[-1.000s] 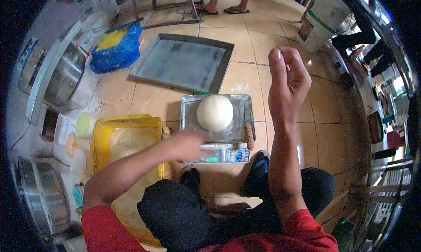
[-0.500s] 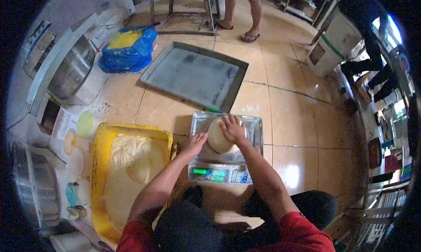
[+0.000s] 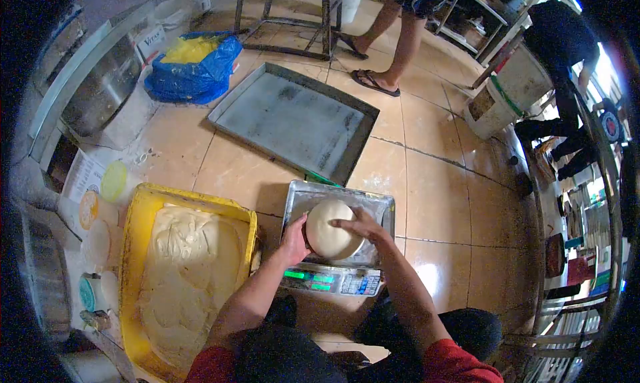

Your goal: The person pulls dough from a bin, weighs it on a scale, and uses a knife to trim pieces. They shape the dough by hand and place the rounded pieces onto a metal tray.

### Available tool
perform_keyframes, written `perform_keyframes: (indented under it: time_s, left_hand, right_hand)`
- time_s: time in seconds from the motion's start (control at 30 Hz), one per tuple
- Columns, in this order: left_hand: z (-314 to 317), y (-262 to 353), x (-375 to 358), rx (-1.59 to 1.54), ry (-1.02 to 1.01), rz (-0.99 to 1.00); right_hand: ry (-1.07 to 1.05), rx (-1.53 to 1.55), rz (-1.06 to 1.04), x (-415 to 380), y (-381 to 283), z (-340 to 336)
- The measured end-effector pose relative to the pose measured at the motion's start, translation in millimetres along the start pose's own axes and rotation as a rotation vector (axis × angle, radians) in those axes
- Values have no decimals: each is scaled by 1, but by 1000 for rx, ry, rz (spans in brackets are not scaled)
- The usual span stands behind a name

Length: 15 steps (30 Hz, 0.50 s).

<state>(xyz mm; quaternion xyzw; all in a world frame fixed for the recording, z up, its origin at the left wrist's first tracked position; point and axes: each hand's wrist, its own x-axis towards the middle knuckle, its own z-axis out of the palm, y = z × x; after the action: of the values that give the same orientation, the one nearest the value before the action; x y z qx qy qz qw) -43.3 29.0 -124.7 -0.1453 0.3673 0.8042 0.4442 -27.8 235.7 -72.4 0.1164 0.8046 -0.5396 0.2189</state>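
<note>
A smooth, pale dough ball [image 3: 329,240] sits over the metal pan of a digital scale [image 3: 387,210] on the floor. My left hand [image 3: 295,241] cups its left side, with the fingers partly tucked out of sight. On the opposite side my right hand [image 3: 363,224] grips it, thumb laid across the top. Two green displays light up the scale's front panel, beside a keypad. Left of the scale, a yellow tub [image 3: 252,226] holds a large mass of soft dough [image 3: 187,276].
A shallow metal baking tray [image 3: 293,123] lies on the tiles beyond the scale. Blue plastic bag [image 3: 180,83] with yellow contents stands behind left. Lidded containers [image 3: 115,182] line the tub's left. A person's legs [image 3: 403,56] are past the tray; another person [image 3: 563,50] is at right.
My right hand has slid from the top of the dough ball to its right side. My left hand now presses against it. The person beyond the tray has shifted right and closer.
</note>
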Motion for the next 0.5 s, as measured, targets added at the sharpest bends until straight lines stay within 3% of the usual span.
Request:
perform_keyframes:
  time_s: [0.07,0.13,0.2,0.23,0.3,0.33,0.37,0.4,0.47,0.5]
  left_hand:
    - [-7,-5,8,-45,-112,41]
    - [-7,-3,7,-67,-73,33]
    - [-8,-2,8,-85,-42,24]
    - [-13,-3,10,-123,-47,-10]
    - [-30,-8,21,-152,-50,-39]
    - [-43,-18,32,-102,27,-76]
    - [-50,-27,38,-55,103,-119]
    - [-46,-30,36,-10,78,-45]
    - [-37,-24,29,42,84,-38]
    - [-35,-21,27,95,92,-27]
  right_hand:
    - [106,192,70,-12,10,13]
    - [153,249,123,-18,24,22]
    - [163,698,218,-6,62,23]
    - [165,698,215,-1,65,19]
    - [212,737,139,14,65,8]
    - [229,492,-53,24,55,-3]
    - [230,494,-46,44,53,-16]
    - [296,564,-84,74,54,-33]
    - [371,1096,-38,94,-17,-58]
    - [437,1091,-185,111,-37,-71]
